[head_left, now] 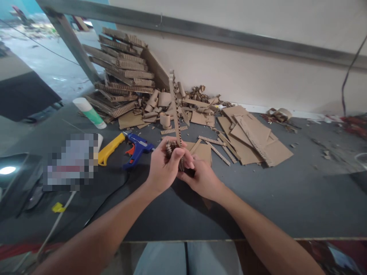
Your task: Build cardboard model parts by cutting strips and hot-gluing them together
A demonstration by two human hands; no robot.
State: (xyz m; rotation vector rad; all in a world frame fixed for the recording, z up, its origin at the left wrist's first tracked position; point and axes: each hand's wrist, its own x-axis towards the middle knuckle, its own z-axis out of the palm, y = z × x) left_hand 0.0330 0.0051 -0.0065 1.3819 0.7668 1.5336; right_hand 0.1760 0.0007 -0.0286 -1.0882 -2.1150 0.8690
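My left hand point(163, 165) is closed around a long, narrow corrugated cardboard strip point(174, 107), which rises out of the grip toward the wall. Part of the strip looks bunched or coiled between the thumb and fingers. Against the lower right side of this piece, the fingers of my right hand point(205, 180) are pressed together; what lies inside them is mostly hidden. Under and behind the hands lies a flat cardboard piece point(205, 152). A blue glue gun point(139, 147) rests just left of my left hand, beside a yellow-handled tool point(111, 149).
A tall stack of corrugated pieces point(123, 72) stands at the back left, with cardboard scraps point(163, 100) beside it. Flat cardboard sheets point(252, 133) lie to the right. At left are a white-and-green tube point(89, 112) and a black cord point(110, 195).
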